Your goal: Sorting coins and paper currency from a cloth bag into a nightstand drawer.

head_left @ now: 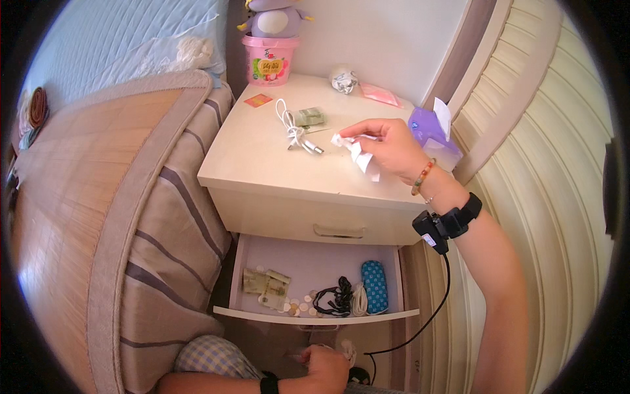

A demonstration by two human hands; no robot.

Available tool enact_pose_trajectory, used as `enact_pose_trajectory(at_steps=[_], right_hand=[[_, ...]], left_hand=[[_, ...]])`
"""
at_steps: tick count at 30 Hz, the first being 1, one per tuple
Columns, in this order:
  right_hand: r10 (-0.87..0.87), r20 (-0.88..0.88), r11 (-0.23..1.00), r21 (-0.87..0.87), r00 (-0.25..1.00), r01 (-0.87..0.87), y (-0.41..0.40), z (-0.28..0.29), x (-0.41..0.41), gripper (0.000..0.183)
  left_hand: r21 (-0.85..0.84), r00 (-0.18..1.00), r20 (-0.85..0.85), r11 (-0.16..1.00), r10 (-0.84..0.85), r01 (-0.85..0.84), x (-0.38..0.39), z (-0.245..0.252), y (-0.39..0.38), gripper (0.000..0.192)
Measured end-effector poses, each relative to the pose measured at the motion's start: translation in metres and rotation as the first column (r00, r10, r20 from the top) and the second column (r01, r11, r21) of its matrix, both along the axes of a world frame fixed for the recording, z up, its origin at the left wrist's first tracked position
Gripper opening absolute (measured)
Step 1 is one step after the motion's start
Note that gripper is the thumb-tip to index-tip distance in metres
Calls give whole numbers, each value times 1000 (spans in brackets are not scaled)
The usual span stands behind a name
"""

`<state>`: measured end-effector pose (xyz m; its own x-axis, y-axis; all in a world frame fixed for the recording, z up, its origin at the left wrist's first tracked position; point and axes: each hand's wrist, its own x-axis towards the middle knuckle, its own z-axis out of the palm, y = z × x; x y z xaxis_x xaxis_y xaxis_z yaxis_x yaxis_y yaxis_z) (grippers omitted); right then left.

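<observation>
My right hand (393, 147) pinches a crumpled white tissue (363, 158) above the top of a cream nightstand (256, 167). To its left lie a coiled white USB cable (295, 130) and a green banknote (310, 116). Low in the view, my left hand (327, 367) is below the pulled-out lower drawer (315, 320); a pale crumpled thing (349, 351) shows beside its fingers, and whether the hand holds it is unclear. Inside the drawer are banknotes (268, 285), several coins (294, 308), a black cable (336, 300), a white cable (360, 299) and a blue patterned case (374, 287).
A purple tissue pack (433, 130), pink packet (380, 95), crumpled silvery-white ball (343, 80), red card (258, 100) and pink bucket (269, 61) with a plush toy (275, 20) stand or lie on the nightstand. A bed (167, 246) borders the left, a cream slatted panel (541, 172) the right.
</observation>
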<state>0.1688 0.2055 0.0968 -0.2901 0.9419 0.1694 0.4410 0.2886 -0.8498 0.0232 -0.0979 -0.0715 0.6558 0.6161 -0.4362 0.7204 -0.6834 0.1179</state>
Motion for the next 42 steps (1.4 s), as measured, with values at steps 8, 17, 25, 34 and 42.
enact_pose_trajectory(at_steps=[8, 17, 25, 34, 42], right_hand=[[12, -22, 998, 58, 1000, -11, 1, 8, 9, 21], [34, 271, 974, 207, 962, -93, 3, 4, -10, 18], [177, 356, 919, 274, 918, -283, -5, 5, -7, 22], [91, 539, 812, 446, 837, -376, -10, 3, 23, 19], [-55, 145, 953, 303, 988, 8, -5, 1, 46, 18]], left_hand=[[-293, 995, -97, 955, 12, -40, -2, -13, 15, 31], [81, 991, -108, 993, -79, 88, 2, -2, -9, 49], [-69, 999, -54, 998, -4, 0, 4, -1, 4, 55], [-88, 996, -60, 994, -69, 63, 1, 9, 7, 58], [-275, 996, -86, 961, 5, -28, 0, -21, 10, 31]])
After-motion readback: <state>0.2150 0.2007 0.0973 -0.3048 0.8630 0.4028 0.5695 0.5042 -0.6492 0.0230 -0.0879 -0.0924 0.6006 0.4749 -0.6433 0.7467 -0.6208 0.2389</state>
